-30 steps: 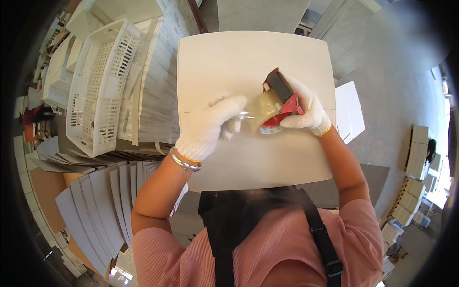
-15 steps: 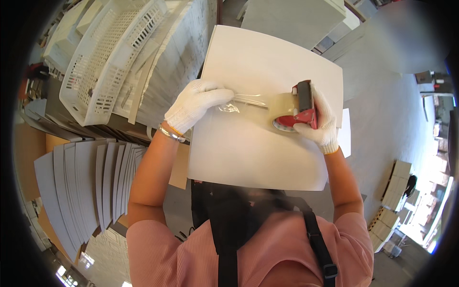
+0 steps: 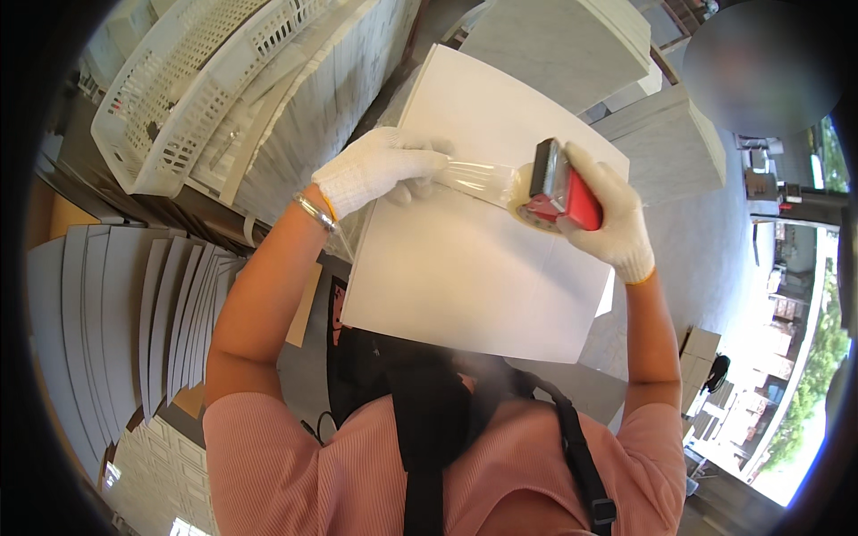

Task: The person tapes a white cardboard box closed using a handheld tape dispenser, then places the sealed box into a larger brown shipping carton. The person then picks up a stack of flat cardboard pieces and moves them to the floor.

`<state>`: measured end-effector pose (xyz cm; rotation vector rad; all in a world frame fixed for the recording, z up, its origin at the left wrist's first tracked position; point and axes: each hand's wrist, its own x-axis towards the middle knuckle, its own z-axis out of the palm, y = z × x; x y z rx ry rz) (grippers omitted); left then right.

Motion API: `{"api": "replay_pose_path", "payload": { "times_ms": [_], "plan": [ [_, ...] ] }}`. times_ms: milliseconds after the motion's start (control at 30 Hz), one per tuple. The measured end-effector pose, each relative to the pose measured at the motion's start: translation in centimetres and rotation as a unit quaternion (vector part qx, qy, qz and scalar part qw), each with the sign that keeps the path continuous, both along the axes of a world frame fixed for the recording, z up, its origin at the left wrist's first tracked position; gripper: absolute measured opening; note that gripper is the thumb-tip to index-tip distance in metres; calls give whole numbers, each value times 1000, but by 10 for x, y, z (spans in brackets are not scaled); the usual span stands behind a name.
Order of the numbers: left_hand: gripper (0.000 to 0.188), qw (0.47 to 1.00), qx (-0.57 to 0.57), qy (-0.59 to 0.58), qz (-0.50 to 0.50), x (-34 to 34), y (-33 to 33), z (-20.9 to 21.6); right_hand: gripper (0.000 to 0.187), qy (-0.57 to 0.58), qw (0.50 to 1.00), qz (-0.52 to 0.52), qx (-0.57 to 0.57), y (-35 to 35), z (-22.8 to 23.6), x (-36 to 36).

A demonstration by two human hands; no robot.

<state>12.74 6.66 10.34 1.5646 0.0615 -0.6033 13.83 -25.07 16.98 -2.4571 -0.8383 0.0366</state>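
A large white board or sheet (image 3: 465, 277) lies in front of my body. My right hand (image 3: 617, 214), in a white knit glove, grips a red tape dispenser (image 3: 581, 204) with a black front part and a roll of clear tape. From the roll a wide strip of clear tape (image 3: 478, 179) stretches left across the sheet to my left hand (image 3: 384, 170), also gloved. The left fingers are closed at the strip's end, by the sheet's left edge; their exact hold on it is partly hidden.
A white perforated plastic basket (image 3: 179, 143) rests on stacked pale panels (image 3: 313, 107) at the upper left. Several grey boards (image 3: 89, 313) stand on edge at the left. More pale slabs (image 3: 563, 45) are beyond the sheet.
The tape strip between the dispenser and my left hand now shows wider and taut. The dispenser has tilted in my right hand. The whole view has shifted a little.
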Motion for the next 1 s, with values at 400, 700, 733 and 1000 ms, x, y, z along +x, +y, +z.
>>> {"api": "replay_pose_path", "payload": {
  "times_ms": [400,700,733,1000],
  "plan": [
    [31,998,38,-32,-30,15,60,2,81,-35,992,-5,-119,26,-22,-12],
    [28,996,-67,56,-26,12,87,-67,79,-15,962,34,-271,77,10,-12],
    [28,996,-72,55,-19,12,87,-69,79,-12,959,33,-281,81,11,-10],
    [30,993,-100,58,-17,18,95,-88,79,3,946,29,-322,99,12,-6]
  ]
}}
